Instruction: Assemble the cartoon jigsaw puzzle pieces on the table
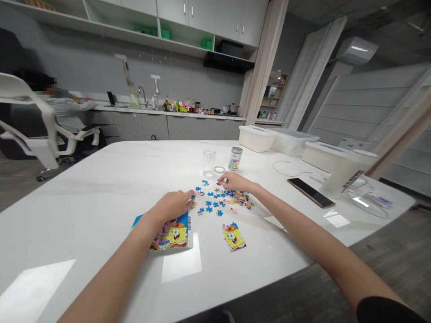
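Loose puzzle pieces, mostly blue, lie scattered on the white table. My left hand is over the top edge of a cartoon picture sheet, its fingertips closed at the left side of the pieces; what they hold, if anything, is too small to name. At the far side of the pieces, my right hand pinches a small reddish puzzle piece. Nearer to me lies a joined puzzle section with a yellow character. Behind the pieces stand a clear jar and a labelled can, with a round lid between them.
On the right of the white table are a phone, a white tumbler and cables. White storage boxes stand at the back right. A person sits at the far left beside an office chair.
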Demonstrator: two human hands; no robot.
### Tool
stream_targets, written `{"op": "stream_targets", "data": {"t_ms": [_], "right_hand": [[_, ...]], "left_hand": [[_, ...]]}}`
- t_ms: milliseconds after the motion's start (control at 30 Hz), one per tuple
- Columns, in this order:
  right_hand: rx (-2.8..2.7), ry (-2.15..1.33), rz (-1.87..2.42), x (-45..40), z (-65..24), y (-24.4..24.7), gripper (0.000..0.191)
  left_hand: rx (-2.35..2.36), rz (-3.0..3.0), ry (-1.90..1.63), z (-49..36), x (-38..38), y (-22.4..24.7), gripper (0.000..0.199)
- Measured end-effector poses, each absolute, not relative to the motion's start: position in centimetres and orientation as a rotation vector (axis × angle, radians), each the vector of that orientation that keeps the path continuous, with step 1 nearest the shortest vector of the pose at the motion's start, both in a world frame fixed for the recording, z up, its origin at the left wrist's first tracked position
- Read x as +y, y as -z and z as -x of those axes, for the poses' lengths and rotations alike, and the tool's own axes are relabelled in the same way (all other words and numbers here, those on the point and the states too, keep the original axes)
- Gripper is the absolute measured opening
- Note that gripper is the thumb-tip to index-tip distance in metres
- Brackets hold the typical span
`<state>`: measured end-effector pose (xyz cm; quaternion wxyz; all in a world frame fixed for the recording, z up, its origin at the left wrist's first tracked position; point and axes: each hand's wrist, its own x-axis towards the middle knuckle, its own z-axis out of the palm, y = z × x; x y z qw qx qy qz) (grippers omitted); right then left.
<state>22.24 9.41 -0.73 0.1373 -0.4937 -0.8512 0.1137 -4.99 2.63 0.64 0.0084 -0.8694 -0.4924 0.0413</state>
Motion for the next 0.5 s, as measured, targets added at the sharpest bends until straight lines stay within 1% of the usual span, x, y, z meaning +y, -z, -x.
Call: {"op": "stream_targets", "data": {"t_ms": [67, 267, 367, 500], "right_hand": [[-2.491, -0.305, 1.4, 9.8, -22.0, 0.8, 0.034], [-2.434, -0.278, 1.46, 9.9, -21.1, 1.0, 0.017], [-2.446, -0.264, 1.483, 9.4, -20.7, 0.9, 0.016], [-2.474, -0.201, 1.515, 9.1, -20.1, 0.5, 0.02]], "left_hand": [[-1.505, 2.722, -0.133, 4.9, 2.5, -0.8, 0.039], [-1.464, 2.72, -0.164, 4.5, 2.1, -1.1, 0.038], [-1.429, 2.712, -0.165, 4.0, 1.8, -1.1, 0.038], [-1.402, 2.718, -0.135, 3.5, 1.3, -1.2, 0.039]]}}
